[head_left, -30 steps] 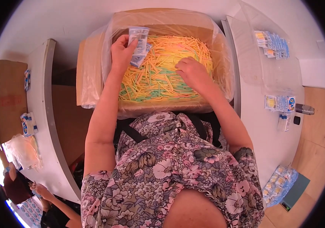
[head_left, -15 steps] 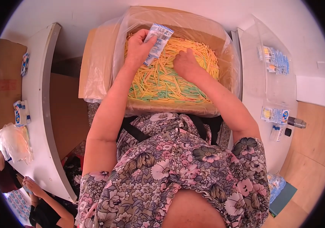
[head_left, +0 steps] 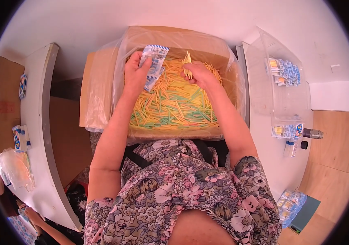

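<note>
My left hand (head_left: 136, 73) is closed on a small blue-and-white plastic packet (head_left: 155, 61), held over the left part of a big carton. Across from it, my right hand (head_left: 199, 74) grips a small bundle of thin yellow sticks (head_left: 187, 65), which stand roughly upright between the fingers. Below both hands lies a deep heap of loose thin sticks (head_left: 174, 102) in yellow, orange and green. The cardboard box (head_left: 166, 132) holding them is lined with clear plastic film. Whether the packet's mouth is open I cannot tell.
On the right, a clear plastic bin (head_left: 260, 94) holds several filled packets (head_left: 285, 72). More packets (head_left: 287, 131) lie beside a dark cylinder (head_left: 313, 133). A white board (head_left: 35, 102) edges the left side, with packets and a plastic bag (head_left: 15, 167). Another person's arm (head_left: 45, 226) shows at lower left.
My right hand has risen out of the heap with a bundle of yellow sticks in its fingers. The left hand still holds the packet. The whole view has shifted slightly.
</note>
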{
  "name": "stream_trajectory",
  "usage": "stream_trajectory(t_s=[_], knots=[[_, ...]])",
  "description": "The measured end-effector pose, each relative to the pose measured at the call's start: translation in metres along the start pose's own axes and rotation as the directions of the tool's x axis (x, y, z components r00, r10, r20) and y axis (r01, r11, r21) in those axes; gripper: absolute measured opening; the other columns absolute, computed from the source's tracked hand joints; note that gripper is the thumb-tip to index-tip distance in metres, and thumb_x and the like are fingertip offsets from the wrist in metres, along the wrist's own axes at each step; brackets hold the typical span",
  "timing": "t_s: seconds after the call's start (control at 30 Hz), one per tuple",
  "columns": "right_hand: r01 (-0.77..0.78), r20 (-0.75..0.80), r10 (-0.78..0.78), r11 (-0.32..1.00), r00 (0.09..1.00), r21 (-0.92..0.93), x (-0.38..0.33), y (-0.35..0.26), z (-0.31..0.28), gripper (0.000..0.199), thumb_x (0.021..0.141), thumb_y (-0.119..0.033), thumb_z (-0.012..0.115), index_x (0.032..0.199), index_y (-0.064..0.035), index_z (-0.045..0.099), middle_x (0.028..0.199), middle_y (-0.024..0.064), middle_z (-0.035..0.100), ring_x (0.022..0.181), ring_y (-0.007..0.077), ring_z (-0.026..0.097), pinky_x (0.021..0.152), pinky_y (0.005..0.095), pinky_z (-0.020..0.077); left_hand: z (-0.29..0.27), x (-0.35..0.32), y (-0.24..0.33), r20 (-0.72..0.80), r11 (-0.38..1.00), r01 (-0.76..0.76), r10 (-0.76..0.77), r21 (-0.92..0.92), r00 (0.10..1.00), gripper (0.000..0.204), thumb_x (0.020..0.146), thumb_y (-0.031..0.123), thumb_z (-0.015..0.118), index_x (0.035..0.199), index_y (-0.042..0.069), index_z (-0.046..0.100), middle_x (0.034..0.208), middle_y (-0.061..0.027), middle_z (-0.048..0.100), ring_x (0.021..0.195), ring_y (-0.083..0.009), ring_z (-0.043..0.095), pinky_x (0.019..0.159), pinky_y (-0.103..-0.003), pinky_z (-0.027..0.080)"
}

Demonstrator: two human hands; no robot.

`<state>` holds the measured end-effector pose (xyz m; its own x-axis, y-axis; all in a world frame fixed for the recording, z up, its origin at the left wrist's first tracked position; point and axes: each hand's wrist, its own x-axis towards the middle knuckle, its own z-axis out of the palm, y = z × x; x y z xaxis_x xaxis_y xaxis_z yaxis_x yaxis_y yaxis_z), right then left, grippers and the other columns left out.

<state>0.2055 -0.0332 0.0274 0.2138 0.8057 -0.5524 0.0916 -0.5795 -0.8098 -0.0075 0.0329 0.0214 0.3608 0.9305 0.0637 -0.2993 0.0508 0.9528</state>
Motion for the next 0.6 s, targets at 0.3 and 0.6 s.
stream_trajectory(t_s=[0.3, 0.6], knots=[[-0.187, 0.159, 0.107, 0.715, 0.981, 0.674, 0.014, 0.017, 0.016, 0.014, 0.089, -0.009, 0.053, 0.096, 0.0022, 0.052, 0.088, 0.0148, 0.061, 0.075, 0.0262, 0.062, 0.072, 0.043, 0.0577, 0.005, -0.001, 0.003, 0.002, 0.999, 0.039, -0.039, 0.006, 0.999, 0.004, 0.09, 0.002, 0.055, 0.094, 0.002, 0.056, 0.088, -0.0008, 0.064, 0.075, -0.0037, 0.057, 0.065, -0.02, 0.048], [-0.112, 0.064, 0.092, 0.743, 0.994, 0.66, 0.045, 0.012, 0.002, 0.011, 0.091, -0.012, 0.054, 0.092, -0.002, 0.055, 0.077, 0.0079, 0.057, 0.075, 0.0214, 0.061, 0.069, 0.039, 0.0574, 0.008, -0.002, 0.002, 0.026, 0.998, 0.069, -0.069, -0.001, 0.997, 0.003, 0.09, 0.004, 0.056, 0.093, 0.003, 0.056, 0.086, -0.0001, 0.064, 0.074, -0.0039, 0.058, 0.062, -0.02, 0.049]])
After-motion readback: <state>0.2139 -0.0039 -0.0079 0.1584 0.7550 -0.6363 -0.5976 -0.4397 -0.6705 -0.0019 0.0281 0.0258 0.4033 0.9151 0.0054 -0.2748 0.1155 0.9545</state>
